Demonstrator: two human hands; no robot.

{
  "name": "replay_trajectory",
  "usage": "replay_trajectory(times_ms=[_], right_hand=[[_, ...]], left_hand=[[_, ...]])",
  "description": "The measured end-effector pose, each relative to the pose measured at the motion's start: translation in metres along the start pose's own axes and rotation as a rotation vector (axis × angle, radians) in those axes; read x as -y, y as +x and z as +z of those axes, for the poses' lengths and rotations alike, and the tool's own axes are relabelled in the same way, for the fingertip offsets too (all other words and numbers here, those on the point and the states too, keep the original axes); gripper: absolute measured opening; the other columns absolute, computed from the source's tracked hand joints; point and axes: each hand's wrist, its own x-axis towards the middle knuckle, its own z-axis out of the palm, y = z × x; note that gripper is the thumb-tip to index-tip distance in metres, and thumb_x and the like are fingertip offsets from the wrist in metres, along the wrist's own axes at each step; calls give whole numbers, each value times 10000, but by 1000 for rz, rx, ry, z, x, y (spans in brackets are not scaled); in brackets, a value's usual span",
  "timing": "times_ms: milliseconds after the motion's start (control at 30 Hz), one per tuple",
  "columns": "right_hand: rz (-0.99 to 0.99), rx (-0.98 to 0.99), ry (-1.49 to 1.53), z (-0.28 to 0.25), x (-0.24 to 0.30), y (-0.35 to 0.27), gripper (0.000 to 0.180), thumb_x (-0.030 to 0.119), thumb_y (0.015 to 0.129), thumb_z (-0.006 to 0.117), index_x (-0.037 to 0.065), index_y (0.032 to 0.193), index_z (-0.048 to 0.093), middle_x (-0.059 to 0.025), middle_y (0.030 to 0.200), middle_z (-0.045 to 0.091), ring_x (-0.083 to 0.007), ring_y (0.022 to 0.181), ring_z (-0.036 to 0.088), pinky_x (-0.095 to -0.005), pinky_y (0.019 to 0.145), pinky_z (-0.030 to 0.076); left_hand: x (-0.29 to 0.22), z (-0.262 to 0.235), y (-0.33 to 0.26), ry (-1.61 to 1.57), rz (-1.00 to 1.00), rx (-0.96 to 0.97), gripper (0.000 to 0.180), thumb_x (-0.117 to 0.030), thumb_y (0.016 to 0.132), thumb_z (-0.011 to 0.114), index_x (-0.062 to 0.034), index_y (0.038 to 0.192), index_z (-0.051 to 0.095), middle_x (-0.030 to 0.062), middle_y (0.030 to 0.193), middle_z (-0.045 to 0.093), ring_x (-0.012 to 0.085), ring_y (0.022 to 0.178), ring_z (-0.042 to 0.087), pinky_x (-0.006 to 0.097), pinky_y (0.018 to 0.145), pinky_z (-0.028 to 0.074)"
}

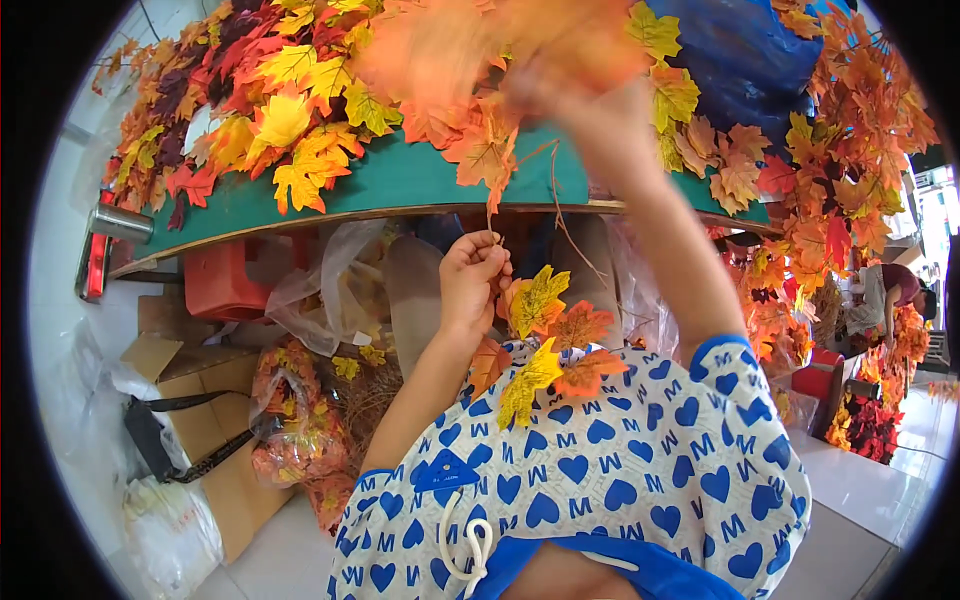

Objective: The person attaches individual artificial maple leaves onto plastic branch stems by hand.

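Observation:
My left hand (474,277) is held just below the table edge, thumb and fingers pinched on the thin stem of an artificial maple leaf garland. Several of its yellow and orange leaves (537,384) hang against my patterned shirt. Above the pinch, an orange leaf (484,152) lies at the table's front edge with its stem running down to my fingers. My right hand (575,110) reaches forward over the table and is smeared by motion. Blurred orange leaves (500,50) are right beside it; whether the fingers hold them cannot be made out.
Piles of yellow, red and orange artificial leaves (290,65) cover the green table (380,180). A blue plastic bag (745,65) sits at the far right. Below are a red stool (225,280), an open cardboard box (235,490) and bagged leaves (295,420). Another person (880,300) is off right.

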Motion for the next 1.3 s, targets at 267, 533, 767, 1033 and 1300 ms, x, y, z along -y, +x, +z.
replay_trajectory(times_ms=[267, 533, 767, 1033, 1300], right_hand=[[730, 668, -148, 13, -107, -1, 171, 145, 812, 638, 12, 919, 629, -61, 809, 657, -117, 708, 625, -251, 650, 526], [222, 78, -595, 13, -198, 41, 454, 438, 712, 714, 5, 845, 681, -138, 637, 642, -249, 583, 643, -373, 555, 507], [228, -217, 36, 15, -38, 13, 110, 118, 804, 670, 11, 794, 645, -77, 689, 637, -151, 553, 587, -279, 526, 488], [620, -569, 673, 51, -33, -146, 205, 48, 823, 649, 11, 1008, 570, -68, 841, 623, -159, 721, 634, -276, 605, 536], [834, -551, 944, 44, -41, -165, 208, 79, 849, 630, 32, 1032, 544, -69, 787, 612, -146, 556, 586, -279, 442, 494]], left_hand=[[9, -17, 3, 471, -51, 249, 119, 48, 802, 566, -13, 904, 571, 12, 661, 547, 75, 543, 513, 207, 458, 389], [5, -35, -20, 293, -38, 189, 138, 54, 803, 564, -11, 924, 550, 38, 691, 571, 85, 534, 533, 203, 457, 423], [-13, -19, -26, 100, 89, 83, 125, 43, 828, 557, -16, 937, 539, 59, 745, 577, 115, 592, 558, 226, 507, 457], [-6, 19, -31, -38, 131, 131, 171, 30, 845, 556, -30, 997, 505, 48, 778, 575, 111, 622, 562, 218, 512, 458], [6, 27, -25, 20, 162, 142, 182, 27, 845, 558, -29, 1007, 496, 44, 774, 576, 107, 630, 565, 214, 522, 466]])
